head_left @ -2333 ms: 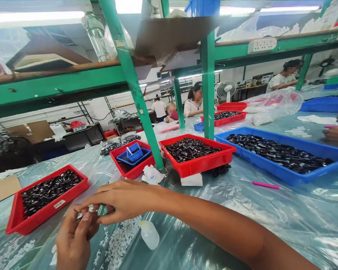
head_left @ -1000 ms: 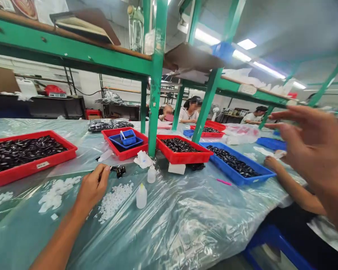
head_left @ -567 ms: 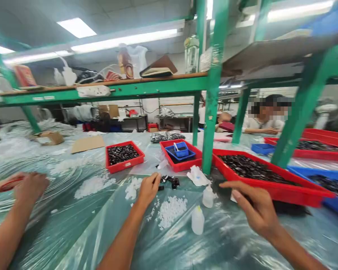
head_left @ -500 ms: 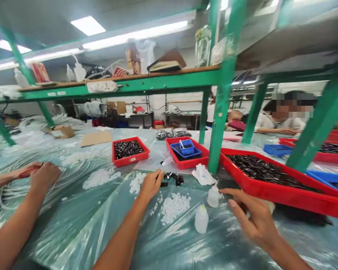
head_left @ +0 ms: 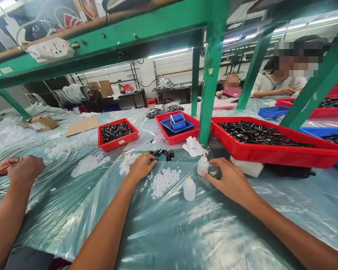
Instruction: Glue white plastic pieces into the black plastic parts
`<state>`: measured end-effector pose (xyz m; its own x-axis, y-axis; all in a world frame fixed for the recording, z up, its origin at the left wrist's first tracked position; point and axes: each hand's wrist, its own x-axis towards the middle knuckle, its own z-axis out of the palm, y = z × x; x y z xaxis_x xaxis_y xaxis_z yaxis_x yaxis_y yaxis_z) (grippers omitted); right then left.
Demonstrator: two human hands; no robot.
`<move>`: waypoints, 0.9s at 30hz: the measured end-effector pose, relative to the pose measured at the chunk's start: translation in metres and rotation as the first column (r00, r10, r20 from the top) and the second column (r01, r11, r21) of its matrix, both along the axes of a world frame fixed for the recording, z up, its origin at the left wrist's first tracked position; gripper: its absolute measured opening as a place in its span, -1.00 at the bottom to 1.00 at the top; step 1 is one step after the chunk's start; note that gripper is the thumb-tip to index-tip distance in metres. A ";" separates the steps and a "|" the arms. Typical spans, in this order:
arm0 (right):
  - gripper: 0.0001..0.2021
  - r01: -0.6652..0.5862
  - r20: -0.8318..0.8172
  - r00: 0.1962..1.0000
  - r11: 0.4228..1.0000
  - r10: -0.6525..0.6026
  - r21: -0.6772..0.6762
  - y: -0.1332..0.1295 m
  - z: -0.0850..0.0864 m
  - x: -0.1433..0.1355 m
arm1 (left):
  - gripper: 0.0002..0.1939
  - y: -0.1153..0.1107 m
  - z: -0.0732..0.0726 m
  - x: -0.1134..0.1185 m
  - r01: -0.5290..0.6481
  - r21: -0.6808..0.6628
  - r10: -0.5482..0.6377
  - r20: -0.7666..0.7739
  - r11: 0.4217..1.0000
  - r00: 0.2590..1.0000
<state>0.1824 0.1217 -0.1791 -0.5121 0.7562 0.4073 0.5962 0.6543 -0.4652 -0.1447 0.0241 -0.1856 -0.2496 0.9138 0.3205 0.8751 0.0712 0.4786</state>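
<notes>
My left hand [head_left: 143,166] rests on the plastic-covered table with its fingers curled together, beside a small cluster of black plastic pieces [head_left: 169,155]. Whatever lies between its fingertips is hidden. Against the right side of a small white squeeze bottle [head_left: 203,165] with a nozzle is my right hand [head_left: 229,178], thumb and fingers apart; the thumb tip meets the bottle's lower edge. A second squeeze bottle [head_left: 189,189], yellow-tipped, stands nearer to me. Between my hands lies a pile of tiny white parts [head_left: 166,181], with another white heap [head_left: 127,163] by my left wrist.
Red trays of black pieces [head_left: 118,141] [head_left: 270,150] stand farther back, with a red tray [head_left: 173,139] holding blue trays between them. A green post [head_left: 210,86] rises behind the crumpled white tissue [head_left: 193,146]. At left, a co-worker's hands [head_left: 25,168] work among pale cables.
The view has tipped down and shifted. My right hand has come closer to the nozzle bottle, its thumb now at the bottle's side. My left hand stays by the black pieces, fingers curled.
</notes>
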 end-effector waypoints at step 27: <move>-0.70 -0.329 -0.267 0.874 0.899 0.405 0.289 -0.040 0.056 0.016 | -0.76 -0.028 0.052 0.098 0.369 0.546 -0.308 -0.203 0.752 0.929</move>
<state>0.1980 0.0816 -0.1234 -0.5505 0.4054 0.7298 0.1400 0.9066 -0.3981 -0.0467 -0.0039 -0.1340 0.0999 0.5772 0.8105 0.8324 -0.4948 0.2497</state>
